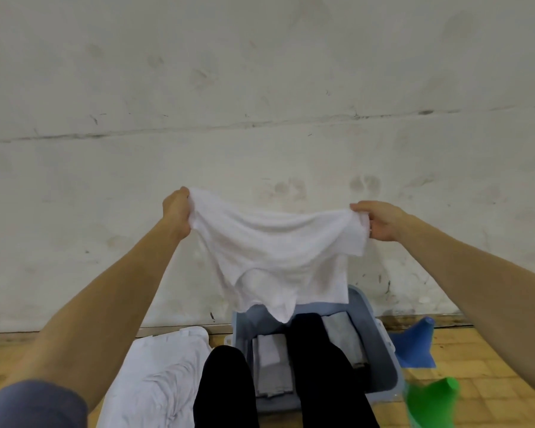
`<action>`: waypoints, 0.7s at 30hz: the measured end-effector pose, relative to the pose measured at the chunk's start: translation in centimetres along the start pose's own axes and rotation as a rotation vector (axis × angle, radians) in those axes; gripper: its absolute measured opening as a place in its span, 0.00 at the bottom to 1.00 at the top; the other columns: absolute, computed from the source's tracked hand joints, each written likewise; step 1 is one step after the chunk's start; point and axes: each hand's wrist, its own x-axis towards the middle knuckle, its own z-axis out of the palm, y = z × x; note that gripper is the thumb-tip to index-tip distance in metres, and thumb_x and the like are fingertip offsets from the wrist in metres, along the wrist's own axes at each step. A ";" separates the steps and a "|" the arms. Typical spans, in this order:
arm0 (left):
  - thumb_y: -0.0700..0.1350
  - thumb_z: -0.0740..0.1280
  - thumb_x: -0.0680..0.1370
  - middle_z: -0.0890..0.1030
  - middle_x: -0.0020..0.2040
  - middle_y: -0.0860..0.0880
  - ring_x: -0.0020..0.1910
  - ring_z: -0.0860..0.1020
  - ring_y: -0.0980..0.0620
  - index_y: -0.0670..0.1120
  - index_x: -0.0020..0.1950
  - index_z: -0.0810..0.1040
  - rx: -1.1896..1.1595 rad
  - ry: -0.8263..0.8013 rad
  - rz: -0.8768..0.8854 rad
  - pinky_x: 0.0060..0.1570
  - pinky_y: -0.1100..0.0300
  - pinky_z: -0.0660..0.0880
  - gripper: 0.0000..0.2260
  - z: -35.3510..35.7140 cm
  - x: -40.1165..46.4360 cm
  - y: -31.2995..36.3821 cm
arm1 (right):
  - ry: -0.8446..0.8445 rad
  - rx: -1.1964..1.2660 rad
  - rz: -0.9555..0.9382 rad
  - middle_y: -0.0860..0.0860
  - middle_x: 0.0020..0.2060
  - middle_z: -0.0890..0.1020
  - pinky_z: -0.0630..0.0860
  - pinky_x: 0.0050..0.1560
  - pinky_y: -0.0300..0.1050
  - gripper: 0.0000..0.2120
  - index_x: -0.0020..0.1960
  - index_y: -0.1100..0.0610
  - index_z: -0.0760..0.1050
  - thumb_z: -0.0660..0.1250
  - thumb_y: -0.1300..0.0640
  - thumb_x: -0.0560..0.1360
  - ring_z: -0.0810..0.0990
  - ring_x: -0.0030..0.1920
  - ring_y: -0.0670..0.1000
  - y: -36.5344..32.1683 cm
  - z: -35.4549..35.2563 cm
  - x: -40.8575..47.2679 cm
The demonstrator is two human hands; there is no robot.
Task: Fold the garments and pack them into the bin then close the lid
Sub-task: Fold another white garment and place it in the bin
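White shirt [272,251] hangs unfolded in the air above the bin [380,344], its top corners pinched by the left hand [177,211] and right hand [380,222]. Folded grey clothes [272,362] already lie inside; folding this shirt, packing it and closing the lid remain.

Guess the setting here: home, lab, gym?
Likely a gym or sports hall, not certain. Scuffed white wall with ball-like marks, wooden plank floor, and blue cone and green cone beside the grey bin.
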 end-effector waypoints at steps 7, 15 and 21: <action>0.45 0.64 0.80 0.75 0.39 0.50 0.45 0.75 0.47 0.47 0.38 0.71 0.059 0.053 0.040 0.46 0.56 0.73 0.11 -1.7 0.1 -0.3 | 0.111 0.042 -0.103 0.56 0.54 0.79 0.78 0.42 0.45 0.21 0.67 0.59 0.74 0.68 0.70 0.75 0.80 0.46 0.52 -0.2 0.2 0.7; 0.45 0.72 0.77 0.77 0.54 0.46 0.52 0.76 0.46 0.45 0.54 0.77 0.059 0.074 0.123 0.54 0.53 0.75 0.09 -3.9 -0.2 -0.4 | 0.213 -0.036 -0.367 0.59 0.53 0.80 0.79 0.49 0.45 0.16 0.60 0.62 0.78 0.71 0.70 0.72 0.80 0.51 0.56 -1.0 -0.1 1.5; 0.40 0.74 0.75 0.81 0.53 0.45 0.52 0.80 0.46 0.45 0.49 0.80 -0.037 -0.001 0.106 0.50 0.52 0.78 0.06 -5.4 0.1 -0.3 | 0.361 -0.114 -0.429 0.61 0.52 0.81 0.82 0.36 0.39 0.11 0.51 0.58 0.79 0.73 0.68 0.71 0.83 0.49 0.58 -1.5 -0.5 2.0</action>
